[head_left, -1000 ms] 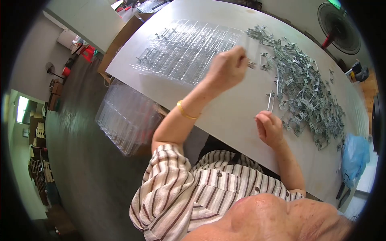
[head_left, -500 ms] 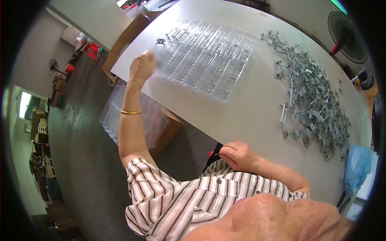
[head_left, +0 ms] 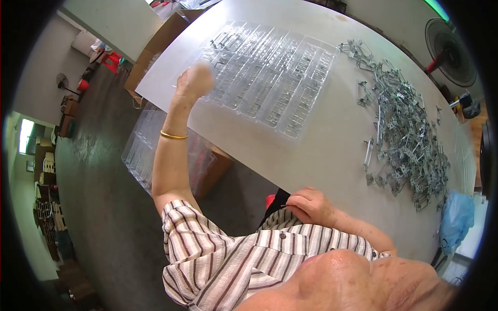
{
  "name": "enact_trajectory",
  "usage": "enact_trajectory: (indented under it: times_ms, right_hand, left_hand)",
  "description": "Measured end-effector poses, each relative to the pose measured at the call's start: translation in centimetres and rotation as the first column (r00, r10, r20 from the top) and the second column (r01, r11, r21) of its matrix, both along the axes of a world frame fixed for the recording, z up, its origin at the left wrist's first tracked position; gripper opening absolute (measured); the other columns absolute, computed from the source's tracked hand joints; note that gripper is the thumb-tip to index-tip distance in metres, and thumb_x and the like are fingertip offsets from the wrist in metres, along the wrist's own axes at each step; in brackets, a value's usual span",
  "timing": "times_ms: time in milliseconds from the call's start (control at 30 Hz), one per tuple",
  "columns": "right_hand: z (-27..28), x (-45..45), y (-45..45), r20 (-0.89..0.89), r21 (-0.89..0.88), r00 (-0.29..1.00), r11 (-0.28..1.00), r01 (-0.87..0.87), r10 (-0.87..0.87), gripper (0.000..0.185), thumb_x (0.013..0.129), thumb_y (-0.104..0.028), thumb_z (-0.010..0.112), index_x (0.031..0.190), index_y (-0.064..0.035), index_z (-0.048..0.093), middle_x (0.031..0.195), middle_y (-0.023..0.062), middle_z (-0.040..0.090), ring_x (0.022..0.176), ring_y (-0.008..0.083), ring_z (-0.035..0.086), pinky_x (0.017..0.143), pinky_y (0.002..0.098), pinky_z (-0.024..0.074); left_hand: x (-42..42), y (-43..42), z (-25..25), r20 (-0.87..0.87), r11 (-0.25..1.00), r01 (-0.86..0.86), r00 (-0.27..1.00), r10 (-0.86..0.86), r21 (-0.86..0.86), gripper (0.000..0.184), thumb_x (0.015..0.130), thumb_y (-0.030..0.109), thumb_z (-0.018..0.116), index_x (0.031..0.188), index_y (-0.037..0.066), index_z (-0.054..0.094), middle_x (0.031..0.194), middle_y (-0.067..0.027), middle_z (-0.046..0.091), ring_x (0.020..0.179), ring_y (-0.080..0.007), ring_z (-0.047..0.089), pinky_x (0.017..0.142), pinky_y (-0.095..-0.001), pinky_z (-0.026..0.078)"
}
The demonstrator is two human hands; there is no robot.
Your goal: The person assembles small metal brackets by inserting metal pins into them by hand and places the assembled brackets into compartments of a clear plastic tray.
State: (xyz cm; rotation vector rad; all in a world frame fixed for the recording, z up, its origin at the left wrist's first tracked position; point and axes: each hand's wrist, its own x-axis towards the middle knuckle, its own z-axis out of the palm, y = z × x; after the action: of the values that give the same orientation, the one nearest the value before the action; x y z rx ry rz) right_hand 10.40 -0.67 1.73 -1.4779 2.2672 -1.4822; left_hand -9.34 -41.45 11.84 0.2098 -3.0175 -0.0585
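Note:
My left hand (head_left: 195, 83) is over the left edge of a clear plastic tray (head_left: 298, 130) on the table; its fingertips are smeared by motion, and what they hold, if anything, cannot be made out. Small metal parts (head_left: 224, 40) lie in the tray's long compartments. My right hand (head_left: 314, 208) rests closed at the table's front edge, near my body, with the tip of a thin, small thing (head_left: 284, 206) showing at its fingers. A large tangled heap of metal brackets (head_left: 410, 140) lies on the right side of the table, with a single narrow bracket (head_left: 368, 154) beside it.
The pale table (head_left: 259, 150) has a blue plastic bag (head_left: 456, 220) at its right edge. Below its left side are stacked clear trays (head_left: 148, 142) and a cardboard box (head_left: 215, 168). Another box (head_left: 142, 70) stands behind the left corner. A fan (head_left: 448, 52) is at upper right.
From the table's middle, my left hand has swung left to the tray's edge. My right hand has drawn back from beside the heap to the front edge.

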Motion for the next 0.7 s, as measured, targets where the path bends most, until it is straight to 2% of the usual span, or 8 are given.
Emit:
enact_trajectory:
  times_ms: [133, 233, 433, 533, 600, 700]
  right_hand:
    - [0.0, 0.1, -0.6, 0.009, -0.006, 1.0, 1.0, 0.005, -0.005, 0.016, 0.086, -0.007, 0.076, 0.096, -0.0077, 0.065, 0.086, 0.0073, 0.067, 0.075, 0.0273, 0.066, 0.071, 0.0395, 0.0528]
    - [-0.2, 0.2, -0.7, 0.011, -0.019, 1.0, 1.0, 0.005, -0.005, 0.015, 0.086, -0.007, 0.076, 0.096, -0.0078, 0.064, 0.085, 0.0075, 0.067, 0.074, 0.0282, 0.065, 0.069, 0.0403, 0.0524]
    - [-0.9, -0.2, 0.7, 0.037, -0.076, 0.999, 0.997, 0.006, -0.003, 0.012, 0.089, -0.009, 0.074, 0.095, -0.0073, 0.063, 0.084, 0.0097, 0.065, 0.075, 0.0316, 0.065, 0.069, 0.0421, 0.0524]
    - [-2.2, -0.5, 2.9, 0.088, -0.101, 0.996, 0.995, 0.016, -0.007, 0.012, 0.091, -0.012, 0.072, 0.096, -0.0068, 0.062, 0.086, 0.0104, 0.064, 0.077, 0.0325, 0.065, 0.07, 0.0431, 0.0524]
    - [-3.1, -0.6, 4.4, 0.106, -0.113, 0.994, 0.994, 0.015, -0.003, 0.012, 0.093, -0.013, 0.071, 0.097, -0.0067, 0.062, 0.087, 0.0104, 0.064, 0.079, 0.0326, 0.065, 0.071, 0.0434, 0.0525]
    - [-3.2, -0.8, 5.8, 0.138, -0.106, 0.99, 0.994, -0.015, 0.03, 0.013, 0.094, -0.013, 0.07, 0.098, -0.0069, 0.06, 0.088, 0.0097, 0.064, 0.081, 0.0325, 0.065, 0.073, 0.0436, 0.053]
  left_hand:
    - [0.1, 0.3, 0.6, 0.034, 0.999, -0.035, 0.999, 0.035, 0.007, 0.025, 0.087, 0.023, 0.064, 0.09, 0.0, 0.074, 0.095, -0.0198, 0.075, 0.093, -0.0365, 0.072, 0.085, -0.0456, 0.056]
    - [-0.2, 0.2, 0.4, 0.052, 0.998, -0.052, 0.997, 0.054, -0.03, 0.03, 0.09, 0.024, 0.061, 0.101, 0.0, 0.075, 0.1, -0.0221, 0.075, 0.099, -0.0385, 0.073, 0.089, -0.0485, 0.057]
    - [-0.6, 1.2, -1.3, -0.112, 0.981, -0.067, 0.993, 0.046, -0.183, 0.026, 0.093, 0.028, 0.064, 0.098, 0.004, 0.073, 0.096, -0.0227, 0.074, 0.093, -0.0429, 0.072, 0.082, -0.051, 0.056]
    - [-0.4, 5.1, -1.2, -0.208, 0.99, 0.052, 0.975, -0.079, -0.131, 0.028, 0.095, 0.032, 0.065, 0.1, 0.005, 0.07, 0.09, -0.0201, 0.074, 0.088, -0.0411, 0.072, 0.076, -0.049, 0.056]
    - [0.6, 10.5, 0.0, -0.253, 0.987, 0.139, 0.955, -0.155, -0.077, 0.022, 0.097, 0.027, 0.067, 0.096, 0.004, 0.068, 0.084, -0.016, 0.073, 0.078, -0.0369, 0.072, 0.071, -0.0462, 0.056]
    - [2.8, 18.6, 1.4, -0.396, 0.946, 0.324, 0.866, -0.306, -0.021, 0.012, 0.096, 0.016, 0.069, 0.094, 0.004, 0.068, 0.082, -0.0114, 0.071, 0.071, -0.0296, 0.069, 0.067, -0.0408, 0.056]
